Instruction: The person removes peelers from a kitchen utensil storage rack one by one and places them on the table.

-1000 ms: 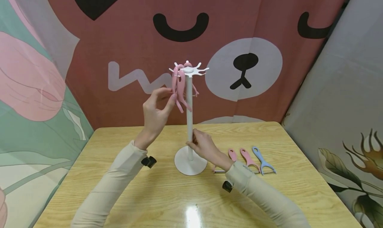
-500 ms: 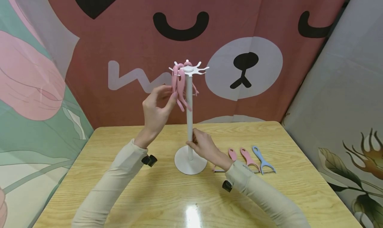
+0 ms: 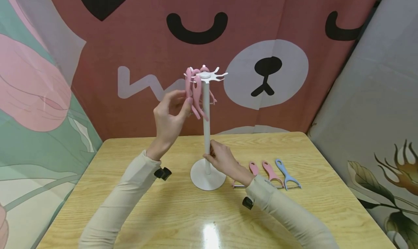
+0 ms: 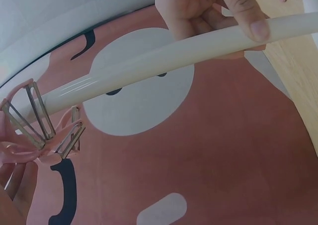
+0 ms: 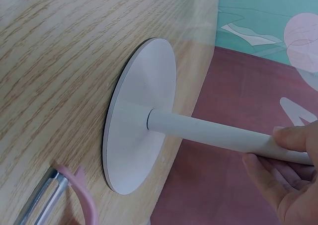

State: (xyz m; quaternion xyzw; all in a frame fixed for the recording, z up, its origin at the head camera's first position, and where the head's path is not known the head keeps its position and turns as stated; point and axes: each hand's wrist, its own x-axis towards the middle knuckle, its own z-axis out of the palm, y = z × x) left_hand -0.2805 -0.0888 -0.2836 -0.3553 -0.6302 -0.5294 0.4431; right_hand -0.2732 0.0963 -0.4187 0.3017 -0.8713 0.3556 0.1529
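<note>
A white rack (image 3: 206, 129) with a ring of hooks on top stands upright on its round base (image 3: 200, 182). My left hand (image 3: 168, 120) pinches a pink peeler (image 3: 188, 82) by its handle, whose upper end overlaps the hook tips on the left. Several other pink peelers hang close beside it, including one in front (image 3: 197, 91). In the left wrist view, metal blades (image 4: 35, 111) show below the pink handles. Low on the pole, my right hand (image 3: 225, 160) grips it with thumb and fingers, a little above the base.
On the table (image 3: 147, 212), right of the base, lie a blue peeler (image 3: 285, 172), a pink peeler (image 3: 270, 172) and another pink peeler (image 3: 253, 168) partly hidden behind my right wrist. The rack's right-hand hooks (image 3: 219, 76) carry nothing. A printed cloth (image 3: 147, 42) hangs behind.
My left hand has shifted slightly up and left with the pink peeler, whose top now sits farther out toward the hook tips. The right hand keeps its grip on the pole.
</note>
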